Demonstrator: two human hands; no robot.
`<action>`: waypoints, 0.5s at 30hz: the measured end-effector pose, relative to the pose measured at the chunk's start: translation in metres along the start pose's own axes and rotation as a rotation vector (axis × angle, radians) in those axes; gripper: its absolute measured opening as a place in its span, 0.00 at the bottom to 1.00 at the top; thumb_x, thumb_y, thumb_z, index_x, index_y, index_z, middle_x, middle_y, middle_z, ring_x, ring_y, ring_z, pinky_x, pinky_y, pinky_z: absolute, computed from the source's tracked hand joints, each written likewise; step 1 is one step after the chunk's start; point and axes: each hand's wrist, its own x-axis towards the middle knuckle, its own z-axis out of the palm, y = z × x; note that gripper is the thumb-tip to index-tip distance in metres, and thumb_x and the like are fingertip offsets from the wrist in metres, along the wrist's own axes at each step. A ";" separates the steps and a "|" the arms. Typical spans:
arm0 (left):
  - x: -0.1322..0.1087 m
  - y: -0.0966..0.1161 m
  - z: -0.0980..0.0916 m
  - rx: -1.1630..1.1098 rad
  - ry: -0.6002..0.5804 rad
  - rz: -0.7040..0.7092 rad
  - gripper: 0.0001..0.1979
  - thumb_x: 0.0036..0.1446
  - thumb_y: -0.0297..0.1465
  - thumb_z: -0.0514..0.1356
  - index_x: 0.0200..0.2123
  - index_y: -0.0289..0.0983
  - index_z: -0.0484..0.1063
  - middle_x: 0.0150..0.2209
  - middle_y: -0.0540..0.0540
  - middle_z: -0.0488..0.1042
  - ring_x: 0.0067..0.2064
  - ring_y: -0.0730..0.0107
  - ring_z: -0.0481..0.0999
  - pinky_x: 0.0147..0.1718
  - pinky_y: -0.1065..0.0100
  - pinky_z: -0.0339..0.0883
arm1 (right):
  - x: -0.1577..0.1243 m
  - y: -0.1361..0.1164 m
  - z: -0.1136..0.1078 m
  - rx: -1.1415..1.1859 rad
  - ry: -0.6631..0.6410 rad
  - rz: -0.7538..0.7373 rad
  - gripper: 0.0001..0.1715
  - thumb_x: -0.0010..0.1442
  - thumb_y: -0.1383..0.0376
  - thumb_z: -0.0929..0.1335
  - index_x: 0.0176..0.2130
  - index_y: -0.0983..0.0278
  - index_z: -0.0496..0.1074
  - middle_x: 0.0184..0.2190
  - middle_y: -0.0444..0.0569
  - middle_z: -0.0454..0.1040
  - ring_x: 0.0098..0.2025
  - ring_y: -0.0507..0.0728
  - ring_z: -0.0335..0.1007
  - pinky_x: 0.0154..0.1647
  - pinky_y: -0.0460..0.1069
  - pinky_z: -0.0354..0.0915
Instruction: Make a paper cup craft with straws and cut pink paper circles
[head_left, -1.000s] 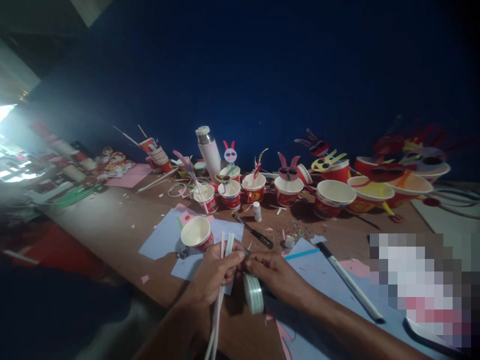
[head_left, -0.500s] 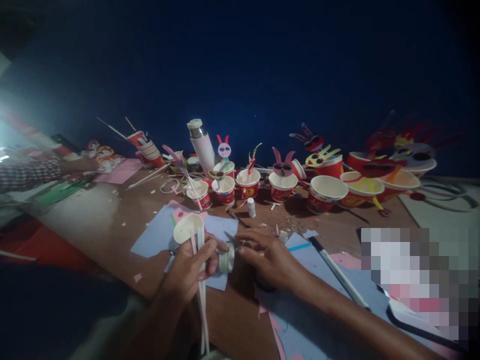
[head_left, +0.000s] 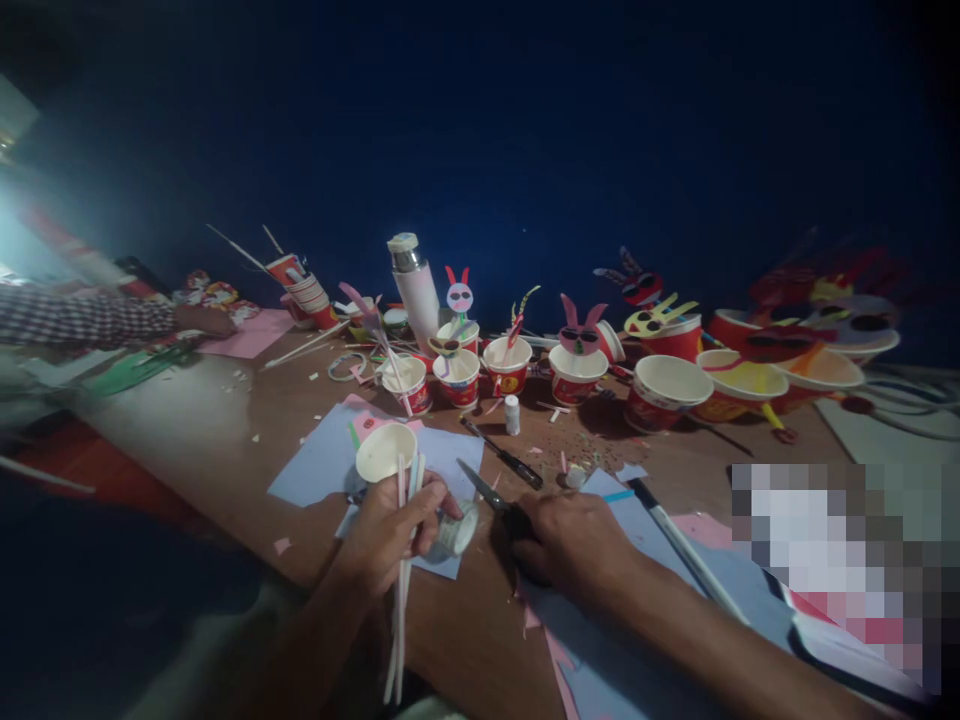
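My left hand [head_left: 394, 525] is closed around several thin pale straws [head_left: 397, 620], which point down past my wrist. The same hand grips a whitish roll that looks like tape [head_left: 457, 528] at its fingertips. A white paper cup [head_left: 385, 450] sits just behind this hand, its mouth towards me; whether my fingers touch it I cannot tell. My right hand [head_left: 574, 535] lies low over the table, wrapped round the dark handles of scissors [head_left: 484, 486]. Their blades point up and left, close by the roll. Blue paper [head_left: 315, 465] lies under the left hand's work.
A row of red paper cups [head_left: 506, 370] with paper animal figures runs along the back. A pink flask [head_left: 416, 300] stands behind them. A dark screwdriver-like tool [head_left: 517, 467] and a small white bottle [head_left: 512, 415] are ahead. Another person's checked sleeve [head_left: 82, 318] reaches in at left.
My right hand has moved away from the roll, right and down, and the scissors show more fully. The roll has tilted in my left hand. The straws' lower ends have swung left.
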 end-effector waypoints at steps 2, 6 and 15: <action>0.002 -0.001 0.000 0.057 -0.009 -0.021 0.14 0.52 0.37 0.56 0.24 0.31 0.67 0.14 0.53 0.61 0.13 0.85 0.52 0.13 0.77 0.38 | -0.001 -0.004 0.006 -0.032 -0.002 -0.002 0.09 0.51 0.65 0.65 0.33 0.67 0.72 0.28 0.57 0.77 0.31 0.63 0.74 0.27 0.50 0.62; 0.007 -0.003 -0.002 0.076 -0.058 -0.055 0.14 0.53 0.37 0.55 0.25 0.31 0.69 0.12 0.54 0.59 0.14 0.84 0.52 0.13 0.77 0.38 | -0.003 -0.007 0.012 -0.071 0.009 -0.020 0.11 0.52 0.74 0.61 0.32 0.68 0.71 0.27 0.57 0.76 0.30 0.62 0.74 0.24 0.48 0.59; 0.018 -0.009 0.000 -0.045 -0.172 -0.085 0.10 0.50 0.34 0.58 0.27 0.31 0.67 0.26 0.46 0.73 0.14 0.87 0.54 0.11 0.77 0.39 | -0.008 0.014 -0.003 0.245 0.014 0.018 0.13 0.54 0.66 0.61 0.38 0.64 0.71 0.26 0.52 0.77 0.29 0.61 0.73 0.24 0.49 0.59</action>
